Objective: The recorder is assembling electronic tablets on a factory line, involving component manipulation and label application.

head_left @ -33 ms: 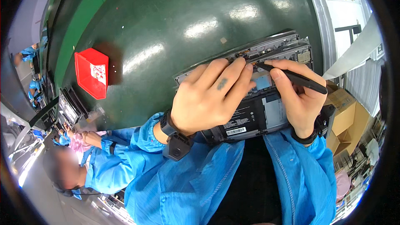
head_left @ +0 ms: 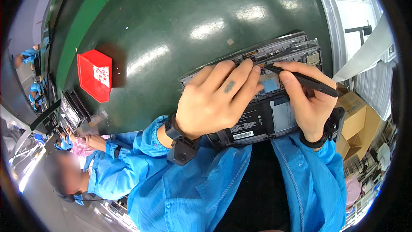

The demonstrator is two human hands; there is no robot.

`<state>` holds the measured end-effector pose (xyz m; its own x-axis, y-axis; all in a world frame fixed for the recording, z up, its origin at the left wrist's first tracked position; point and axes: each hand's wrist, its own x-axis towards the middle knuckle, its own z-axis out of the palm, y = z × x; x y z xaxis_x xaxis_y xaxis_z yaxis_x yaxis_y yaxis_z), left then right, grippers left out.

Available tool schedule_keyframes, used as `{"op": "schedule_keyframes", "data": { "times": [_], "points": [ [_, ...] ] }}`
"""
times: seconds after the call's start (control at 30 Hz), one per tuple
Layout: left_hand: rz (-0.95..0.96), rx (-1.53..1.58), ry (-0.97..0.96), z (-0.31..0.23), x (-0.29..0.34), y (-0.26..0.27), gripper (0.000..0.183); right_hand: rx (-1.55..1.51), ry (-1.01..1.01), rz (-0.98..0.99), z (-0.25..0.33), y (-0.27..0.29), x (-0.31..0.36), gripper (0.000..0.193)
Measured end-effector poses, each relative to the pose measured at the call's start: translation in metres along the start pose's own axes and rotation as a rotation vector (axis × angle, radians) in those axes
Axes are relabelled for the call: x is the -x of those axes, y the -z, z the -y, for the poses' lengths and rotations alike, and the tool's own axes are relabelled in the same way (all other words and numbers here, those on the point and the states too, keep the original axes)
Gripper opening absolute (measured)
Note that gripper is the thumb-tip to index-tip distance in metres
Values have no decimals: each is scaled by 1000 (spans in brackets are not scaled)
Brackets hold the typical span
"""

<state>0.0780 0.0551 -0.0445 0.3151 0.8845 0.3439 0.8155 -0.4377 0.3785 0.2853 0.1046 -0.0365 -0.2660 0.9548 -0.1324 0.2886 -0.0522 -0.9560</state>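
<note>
While the left hand [head_left: 216,96] lies open across an opened laptop [head_left: 262,119], center-right, the right hand [head_left: 310,103] grips a black tool [head_left: 318,84], its work spot unchanged.

A slim black tool [head_left: 316,84] slants tip-down over an opened laptop [head_left: 284,116] with its black battery [head_left: 252,125] exposed.

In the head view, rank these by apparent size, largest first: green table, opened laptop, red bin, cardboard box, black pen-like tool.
1. Green table
2. Opened laptop
3. Red bin and cardboard box: too alike to rank
4. Black pen-like tool
</note>
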Motion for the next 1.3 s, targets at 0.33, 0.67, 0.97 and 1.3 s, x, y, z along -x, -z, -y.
{"op": "schedule_keyframes", "data": {
  "times": [0.33, 0.67, 0.97, 1.3],
  "points": [
    [4, 4, -68, 9, 9, 1, 38, 70, 285, 64, -6, 0, -3, 19],
    [-46, 51, -69, 16, 12, -5, 34, 151, 307, 170, -2, -4, -10, 20],
    [-31, 60, -57, 16, 11, -5, 33, 155, 273, 160, -3, -5, -9, 19],
    [-217, 141, 118, 28, 42, 27, 21, 113, 25, 61, 7, -1, -2, 17]
  ]
}}
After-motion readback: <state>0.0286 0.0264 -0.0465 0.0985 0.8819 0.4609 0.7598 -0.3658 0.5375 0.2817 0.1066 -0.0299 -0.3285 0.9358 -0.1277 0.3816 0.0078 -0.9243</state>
